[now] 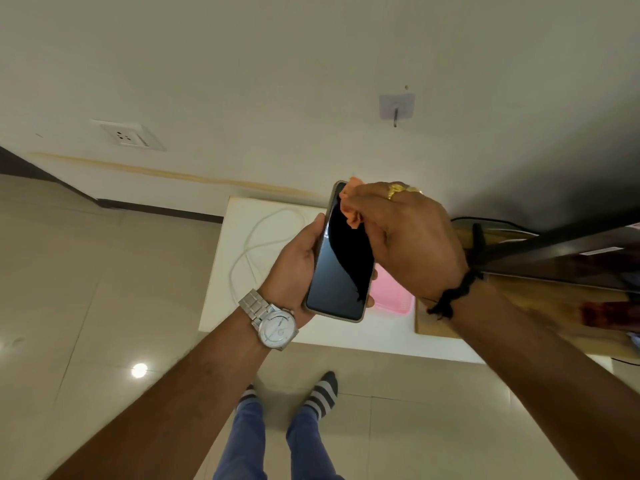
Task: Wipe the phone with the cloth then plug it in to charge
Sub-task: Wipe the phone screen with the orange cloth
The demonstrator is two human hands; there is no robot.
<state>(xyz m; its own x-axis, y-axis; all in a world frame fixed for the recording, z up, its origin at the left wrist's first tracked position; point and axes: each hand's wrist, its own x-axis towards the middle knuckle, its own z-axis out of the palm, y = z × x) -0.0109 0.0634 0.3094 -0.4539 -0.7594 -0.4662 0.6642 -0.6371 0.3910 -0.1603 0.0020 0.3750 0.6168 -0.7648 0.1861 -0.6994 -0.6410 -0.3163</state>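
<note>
Glossy black glass on phone [341, 261]; soft orange cloth [351, 206]; brushed metal watch [273, 322]; polished floor tiles [86, 289]; pink plastic tray [391, 294].

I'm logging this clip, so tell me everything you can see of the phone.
The phone is a slim slab with a dark, glossy, unlit screen and a pale rim. It is tilted, screen toward the camera, above the white table. The left hand cradles its left edge; the right hand presses an orange cloth on its top.
</note>
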